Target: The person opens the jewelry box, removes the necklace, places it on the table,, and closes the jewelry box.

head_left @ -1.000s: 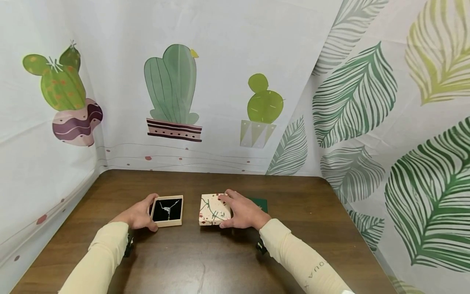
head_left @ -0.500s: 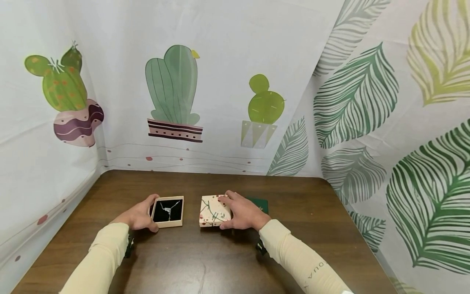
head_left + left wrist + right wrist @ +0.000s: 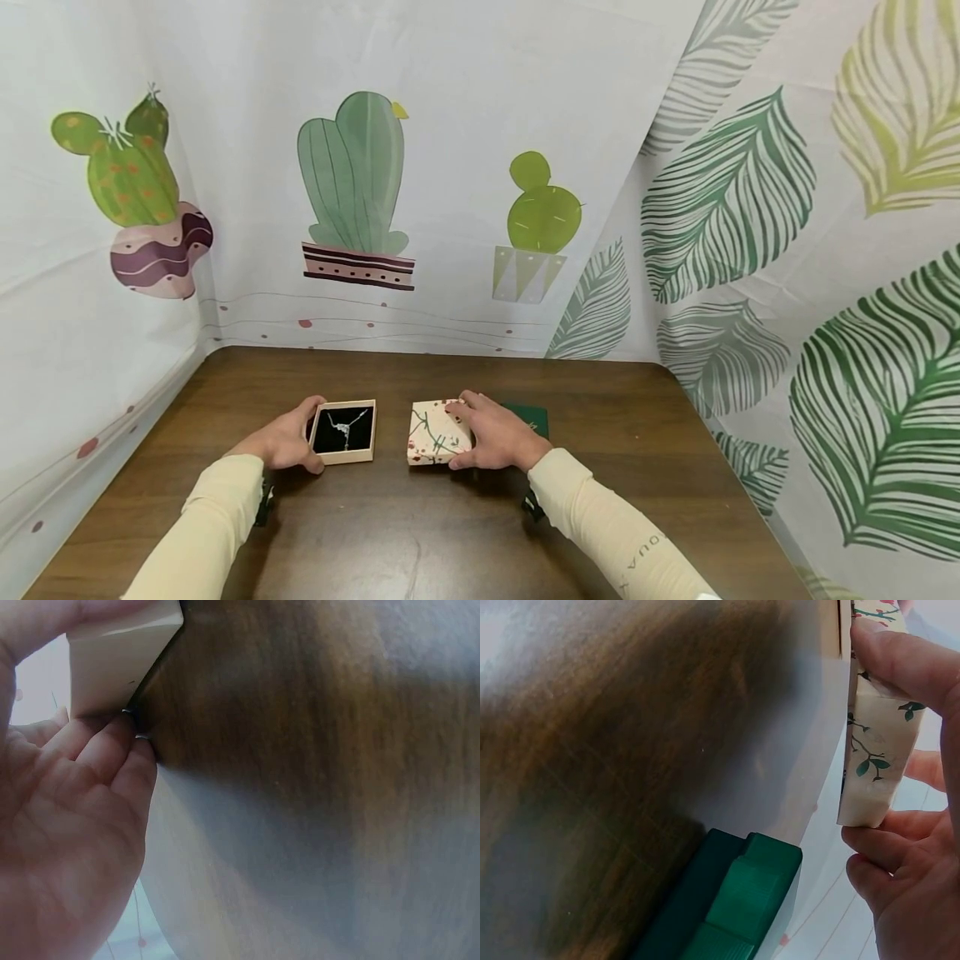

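Observation:
A shallow cream jewelry box base [image 3: 348, 457] sits uncovered on the left of the table. On its black insert lies a silver necklace [image 3: 342, 427]. My left hand [image 3: 281, 437] grips the base's left side, thumb at the near corner and fingers at the far one. The left wrist view shows fingers against the plain cream wall [image 3: 105, 667]. To the right, my right hand [image 3: 502, 435] holds a cream box lid [image 3: 431, 429] printed with red flowers and green branches. Its thumb presses the near side and its fingers reach round the far side. Whether the lid touches the table is unclear.
A dark green box [image 3: 531, 415] stands behind my right hand, partly hidden by it; the right wrist view shows its stepped edge [image 3: 754, 889]. The brown wooden table [image 3: 375, 525] ends at a cloth wall [image 3: 450, 100] printed with cacti and leaves.
The lid has shifted very slightly towards the table's near edge, with the right hand on it. The left hand and the base keep their places.

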A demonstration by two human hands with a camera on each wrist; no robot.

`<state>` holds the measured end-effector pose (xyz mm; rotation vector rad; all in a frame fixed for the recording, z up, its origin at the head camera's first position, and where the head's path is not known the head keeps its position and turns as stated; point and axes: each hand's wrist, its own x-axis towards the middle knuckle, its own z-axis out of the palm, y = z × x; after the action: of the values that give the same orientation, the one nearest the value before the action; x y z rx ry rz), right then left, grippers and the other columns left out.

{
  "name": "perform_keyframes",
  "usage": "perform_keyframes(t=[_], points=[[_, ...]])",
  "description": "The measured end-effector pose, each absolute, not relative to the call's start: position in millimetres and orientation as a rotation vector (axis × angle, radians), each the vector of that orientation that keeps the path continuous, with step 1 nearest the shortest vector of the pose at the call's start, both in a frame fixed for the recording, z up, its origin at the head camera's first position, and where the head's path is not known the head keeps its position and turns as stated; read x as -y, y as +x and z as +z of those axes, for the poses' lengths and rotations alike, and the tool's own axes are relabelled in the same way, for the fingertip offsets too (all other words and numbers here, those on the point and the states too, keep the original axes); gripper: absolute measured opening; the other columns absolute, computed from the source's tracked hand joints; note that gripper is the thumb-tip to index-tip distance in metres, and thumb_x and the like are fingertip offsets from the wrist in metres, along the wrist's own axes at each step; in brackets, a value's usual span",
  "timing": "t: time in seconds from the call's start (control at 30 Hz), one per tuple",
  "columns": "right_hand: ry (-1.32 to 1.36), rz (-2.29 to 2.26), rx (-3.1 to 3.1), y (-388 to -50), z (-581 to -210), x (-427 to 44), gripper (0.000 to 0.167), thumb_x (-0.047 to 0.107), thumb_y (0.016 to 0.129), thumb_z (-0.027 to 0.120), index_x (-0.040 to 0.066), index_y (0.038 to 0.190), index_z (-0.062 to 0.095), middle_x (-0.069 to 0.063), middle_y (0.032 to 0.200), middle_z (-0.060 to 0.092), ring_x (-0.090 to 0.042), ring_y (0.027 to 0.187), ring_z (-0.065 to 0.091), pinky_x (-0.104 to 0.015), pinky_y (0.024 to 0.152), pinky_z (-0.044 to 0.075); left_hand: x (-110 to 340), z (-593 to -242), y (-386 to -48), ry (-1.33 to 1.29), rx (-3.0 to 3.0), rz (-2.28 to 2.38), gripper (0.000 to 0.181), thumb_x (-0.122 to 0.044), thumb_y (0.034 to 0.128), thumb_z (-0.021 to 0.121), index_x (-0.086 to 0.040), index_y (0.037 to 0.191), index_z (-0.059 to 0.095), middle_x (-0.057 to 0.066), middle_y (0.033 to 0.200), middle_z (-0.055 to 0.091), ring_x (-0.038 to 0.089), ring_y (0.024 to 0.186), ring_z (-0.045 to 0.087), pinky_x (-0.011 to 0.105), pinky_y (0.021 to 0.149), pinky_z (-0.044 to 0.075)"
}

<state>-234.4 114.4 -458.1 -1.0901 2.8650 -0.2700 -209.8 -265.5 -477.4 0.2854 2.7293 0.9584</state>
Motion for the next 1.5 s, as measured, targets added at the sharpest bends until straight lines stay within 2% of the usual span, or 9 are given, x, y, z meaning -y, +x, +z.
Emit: perform_keyframes(t=[0.2,0.4,0.63,1.23,1.5], points=[[-1.09,-0.26,-2.868,-234.3,-457.6,-114.5,0.085,0.055,0.081,0.085,0.02,0.151,0.052,-0.001,0.126,0.053,-0.014,0.106,0.052,-0.029,0.091,0.051,266.1,-478.2,-210.6,0.292,-2.745,0.947,0.111,-0.01,0.0541,0.093,0.0,0.147,0.034,0.031,0.149,0.052,0.035,0.117,0.058,0.048,0.102,0.046],[-1.096,-0.281,-2.866,-235.0,-458.8,-114.8,0.085,0.055,0.08,0.086,0.019,0.15,0.053,-0.001,0.124,0.053,-0.014,0.105,0.052,-0.029,0.09,0.05,265.4,-476.8,-210.4,0.283,-2.742,0.944,0.111,-0.01,0.055,0.093,0.0,0.148,0.033,0.033,0.153,0.048,0.036,0.121,0.056,0.049,0.103,0.046],[-1.09,-0.258,-2.873,-235.4,-460.7,-114.6,0.085,0.055,0.081,0.085,0.02,0.151,0.052,-0.002,0.129,0.054,-0.015,0.11,0.053,-0.031,0.094,0.052,265.2,-476.1,-210.2,0.283,-2.74,0.93,0.111,-0.01,0.0559,0.093,0.0,0.149,0.033,0.033,0.154,0.046,0.036,0.121,0.056,0.049,0.103,0.046],[-1.077,-0.225,-2.874,-237.1,-465.6,-114.3,0.085,0.058,0.08,0.084,0.02,0.15,0.054,-0.001,0.122,0.054,-0.015,0.106,0.053,-0.03,0.091,0.052,264.2,-474.9,-207.5,0.281,-2.736,0.946,0.111,-0.01,0.0552,0.092,0.001,0.149,0.033,0.033,0.154,0.047,0.037,0.123,0.055,0.049,0.104,0.045],[-1.056,-0.224,-2.868,-237.0,-466.8,-113.7,0.085,0.058,0.08,0.084,0.02,0.15,0.054,-0.002,0.124,0.055,-0.018,0.11,0.056,-0.033,0.096,0.053,264.7,-475.1,-208.8,0.27,-2.731,0.931,0.112,-0.011,0.0557,0.093,0.001,0.149,0.032,0.033,0.155,0.045,0.038,0.124,0.055,0.051,0.105,0.045]])
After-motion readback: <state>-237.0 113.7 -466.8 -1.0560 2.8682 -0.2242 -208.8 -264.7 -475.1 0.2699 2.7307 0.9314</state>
